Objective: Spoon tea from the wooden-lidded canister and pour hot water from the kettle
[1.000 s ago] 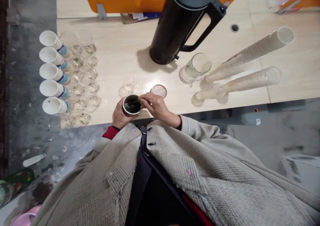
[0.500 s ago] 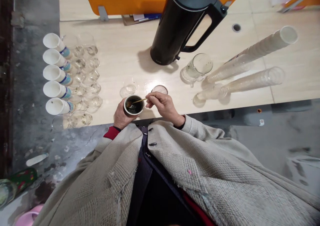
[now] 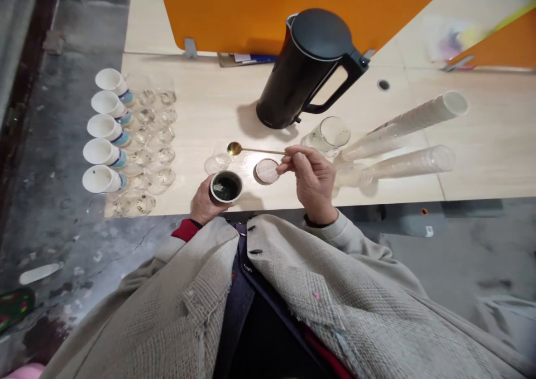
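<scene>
My left hand (image 3: 203,202) is wrapped round a small canister (image 3: 226,188) with a pale rim and dark loose bits inside that look like tea leaves. Between the fingertips of my right hand (image 3: 312,179) is the handle of a gold spoon (image 3: 235,148), held level above the table. The spoon's bowl hangs over a clear plastic cup (image 3: 218,161) behind the canister; whether anything lies in the bowl is hard to tell. Under the spoon handle a round wooden-topped lid (image 3: 267,171) lies on the table.
White paper cups (image 3: 104,128) and clear cups (image 3: 144,156) with bits inside stand in rows at left. A black kettle (image 3: 304,69) stands at the back before an orange partition (image 3: 259,10). A ribbed glass mug (image 3: 329,135) and long cup stacks (image 3: 412,164) are at right.
My right hand has lifted the spoon out of the canister and moved right and away from me, bringing the bowl over by the clear cup. My left hand still holds the canister.
</scene>
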A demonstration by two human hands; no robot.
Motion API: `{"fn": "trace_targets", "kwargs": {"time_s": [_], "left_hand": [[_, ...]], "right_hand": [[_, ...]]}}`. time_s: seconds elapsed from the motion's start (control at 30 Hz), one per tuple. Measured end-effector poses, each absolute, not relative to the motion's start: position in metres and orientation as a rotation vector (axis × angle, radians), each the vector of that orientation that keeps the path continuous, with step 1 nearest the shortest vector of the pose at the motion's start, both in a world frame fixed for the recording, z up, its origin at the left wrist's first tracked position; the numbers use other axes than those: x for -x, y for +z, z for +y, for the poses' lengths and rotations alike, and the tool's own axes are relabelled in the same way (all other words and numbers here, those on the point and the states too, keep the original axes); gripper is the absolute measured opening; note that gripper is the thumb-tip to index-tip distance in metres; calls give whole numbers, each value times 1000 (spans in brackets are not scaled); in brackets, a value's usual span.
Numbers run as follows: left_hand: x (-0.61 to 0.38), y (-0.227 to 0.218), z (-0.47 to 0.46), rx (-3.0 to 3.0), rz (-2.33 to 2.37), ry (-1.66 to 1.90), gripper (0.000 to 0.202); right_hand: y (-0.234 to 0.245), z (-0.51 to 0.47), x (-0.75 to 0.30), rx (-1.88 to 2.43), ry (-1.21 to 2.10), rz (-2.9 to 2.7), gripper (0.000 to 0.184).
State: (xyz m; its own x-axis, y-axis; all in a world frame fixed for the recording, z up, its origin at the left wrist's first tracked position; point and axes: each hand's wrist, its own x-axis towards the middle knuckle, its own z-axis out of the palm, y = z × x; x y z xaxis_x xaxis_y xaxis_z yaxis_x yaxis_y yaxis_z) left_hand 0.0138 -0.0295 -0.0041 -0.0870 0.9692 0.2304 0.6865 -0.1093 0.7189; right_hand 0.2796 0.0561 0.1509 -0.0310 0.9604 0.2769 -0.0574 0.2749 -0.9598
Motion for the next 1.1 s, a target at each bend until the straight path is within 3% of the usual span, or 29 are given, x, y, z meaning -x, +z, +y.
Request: {"fn": "trace_targets", "kwargs": {"time_s": [0.17, 0.4, 0.67, 0.87, 1.1], "left_hand": [[-13, -4, -29, -1862, 1785, 1032, 108], [-14, -4, -29, -1866, 1794, 1024, 108], [-15, -2, -29, -1840, 1801, 1008, 107], [-12, -3, -28, -1824, 1786, 1032, 108], [-12, -3, -26, -1776, 1794, 1057, 109]], "right_hand": [[147, 61, -261, 893, 619, -1733, 23], [92, 85, -231, 975, 410, -2288, 29], [122, 74, -241, 920, 511, -1952, 23], [144, 75, -295, 1127, 659, -1350, 26], [131, 103, -385, 1255, 410, -869, 29]]}}
